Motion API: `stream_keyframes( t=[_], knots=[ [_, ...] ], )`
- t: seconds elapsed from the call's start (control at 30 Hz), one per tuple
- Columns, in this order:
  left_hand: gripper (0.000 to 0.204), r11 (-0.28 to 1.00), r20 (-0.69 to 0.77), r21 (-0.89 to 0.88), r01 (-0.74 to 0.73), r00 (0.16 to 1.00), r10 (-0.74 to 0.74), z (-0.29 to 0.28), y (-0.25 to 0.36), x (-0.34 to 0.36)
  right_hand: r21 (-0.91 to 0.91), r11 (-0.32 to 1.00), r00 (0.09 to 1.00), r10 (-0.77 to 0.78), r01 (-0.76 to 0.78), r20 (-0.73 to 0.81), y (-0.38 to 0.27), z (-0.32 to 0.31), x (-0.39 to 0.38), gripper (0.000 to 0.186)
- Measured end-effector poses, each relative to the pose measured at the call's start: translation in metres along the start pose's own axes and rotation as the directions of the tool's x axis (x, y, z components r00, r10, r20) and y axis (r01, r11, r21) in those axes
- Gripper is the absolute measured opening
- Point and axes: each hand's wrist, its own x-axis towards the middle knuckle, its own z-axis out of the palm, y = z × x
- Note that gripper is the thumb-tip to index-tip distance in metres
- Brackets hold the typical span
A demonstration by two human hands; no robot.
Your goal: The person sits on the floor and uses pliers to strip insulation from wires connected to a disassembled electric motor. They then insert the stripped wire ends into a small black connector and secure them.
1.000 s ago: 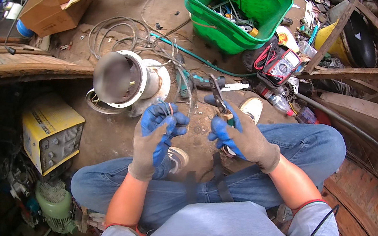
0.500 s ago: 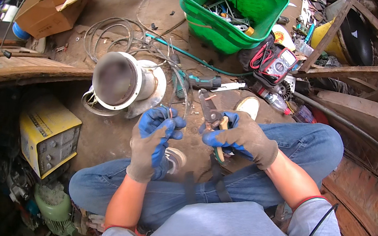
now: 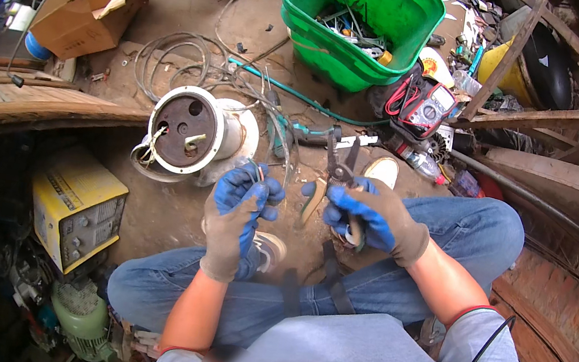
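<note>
My left hand [image 3: 236, 210], in a grey glove with blue palm and fingers, is closed in a pinch on a thin wire [image 3: 260, 172]; the fingers hide most of it. In my right hand [image 3: 382, 218], gloved alike, is a pair of snips [image 3: 339, 167] with worn handles. Their blades point away from me and are spread apart, and one handle stands out to the left, clear of the palm. The snips are to the right of the wire, not touching it. Beyond my left hand lies a white metal cylinder [image 3: 216, 135] with flanged ends and wires coming out of its brown end plate.
Coiled grey cable [image 3: 174, 54] lies on the ground beyond the cylinder. A green bin [image 3: 336, 58] of tools stands ahead, with a multimeter [image 3: 429, 112] to its right. A teal power tool [image 3: 304, 133] lies nearer. At left are a yellow machine [image 3: 82, 207] and a cardboard box [image 3: 78, 25].
The snips have gone from nearly closed to spread wide, their handles apart. My right hand has shifted slightly right. My left hand keeps its pinch on the wire.
</note>
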Motion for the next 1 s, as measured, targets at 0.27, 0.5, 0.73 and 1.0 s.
stream_keyframes(
  t=[0.27,0.5,0.73,1.0],
  knots=[
    [0.035,0.990,0.141,-0.125,-0.059,0.987,0.077,-0.011,-0.013,0.014,-0.052,0.971,0.968,-0.228,0.235,0.109,0.023,0.001,0.005,0.034],
    [0.024,1.000,0.145,0.013,-0.006,0.989,0.004,-0.010,-0.033,0.023,-0.758,0.270,0.560,-0.815,0.594,0.149,0.011,0.034,0.019,0.070],
    [0.013,0.990,0.282,0.098,-0.097,0.957,0.066,0.004,-0.052,0.013,-0.897,-0.166,0.434,-0.829,0.410,0.352,0.004,0.035,0.032,0.055],
    [0.015,0.977,0.373,0.035,-0.209,0.910,0.181,-0.008,-0.059,0.063,-0.890,-0.278,0.183,-0.914,0.362,0.361,-0.001,0.041,0.051,0.039]
  ],
)
